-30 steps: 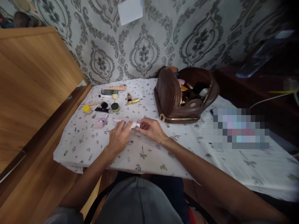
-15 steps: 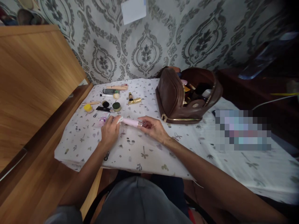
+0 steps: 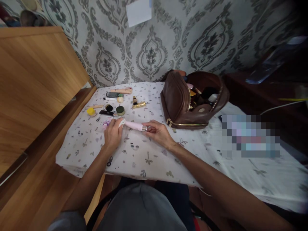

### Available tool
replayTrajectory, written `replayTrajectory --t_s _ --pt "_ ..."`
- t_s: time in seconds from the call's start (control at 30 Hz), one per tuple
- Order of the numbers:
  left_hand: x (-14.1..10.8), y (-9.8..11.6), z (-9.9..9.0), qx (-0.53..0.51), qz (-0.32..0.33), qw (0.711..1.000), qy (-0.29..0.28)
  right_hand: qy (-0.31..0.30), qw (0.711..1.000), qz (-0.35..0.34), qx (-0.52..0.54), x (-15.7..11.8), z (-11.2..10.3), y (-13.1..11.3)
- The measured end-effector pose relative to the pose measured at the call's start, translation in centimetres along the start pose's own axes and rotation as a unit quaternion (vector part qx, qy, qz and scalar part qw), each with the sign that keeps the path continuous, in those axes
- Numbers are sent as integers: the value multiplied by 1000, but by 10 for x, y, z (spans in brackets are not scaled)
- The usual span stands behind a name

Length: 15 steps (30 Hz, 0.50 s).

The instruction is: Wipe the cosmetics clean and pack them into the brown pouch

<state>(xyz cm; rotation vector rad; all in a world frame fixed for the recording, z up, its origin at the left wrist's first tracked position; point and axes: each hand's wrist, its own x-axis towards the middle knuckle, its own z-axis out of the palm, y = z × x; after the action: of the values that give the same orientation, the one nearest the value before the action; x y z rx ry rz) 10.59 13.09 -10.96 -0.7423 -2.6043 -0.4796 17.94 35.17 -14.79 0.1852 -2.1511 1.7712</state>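
Pink tube (image 3: pixel 134 125) lay near-left of the brown bag (image 3: pixel 176 99), long axis crosswise; right hand (image 3: pixel 159 133), bag side, pinched its silver end (image 3: pixel 144 128), left hand (image 3: pixel 113 132) white tissue (image 3: pixel 122 123) opposite.

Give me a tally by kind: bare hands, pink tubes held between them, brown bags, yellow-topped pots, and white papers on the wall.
Hands: 2 (left hand, right hand)
Held pink tube: 1
Brown bag: 1
Yellow-topped pot: 1
White paper: 1
Total: 6
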Motion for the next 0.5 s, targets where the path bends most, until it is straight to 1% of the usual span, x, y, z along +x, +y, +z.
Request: replayTrajectory --t_s 0.07,0.17,0.3,0.4,0.5 --pt "-2 4 0 -13 16 1000 8 4 1000 4 -12 0 0 0" --pt "-8 14 0 -29 62 998 13 8 999 29 -12 0 0 -2" --pt "-18 31 2 -10 157 987 14 5 999 42 -13 0 0 -6" --pt "-21 39 5 18 218 976 21 8 999 38 -19 0 1 -8" --pt "-21 39 8 40 229 972 25 6 999 31 -21 -1 1 -7"
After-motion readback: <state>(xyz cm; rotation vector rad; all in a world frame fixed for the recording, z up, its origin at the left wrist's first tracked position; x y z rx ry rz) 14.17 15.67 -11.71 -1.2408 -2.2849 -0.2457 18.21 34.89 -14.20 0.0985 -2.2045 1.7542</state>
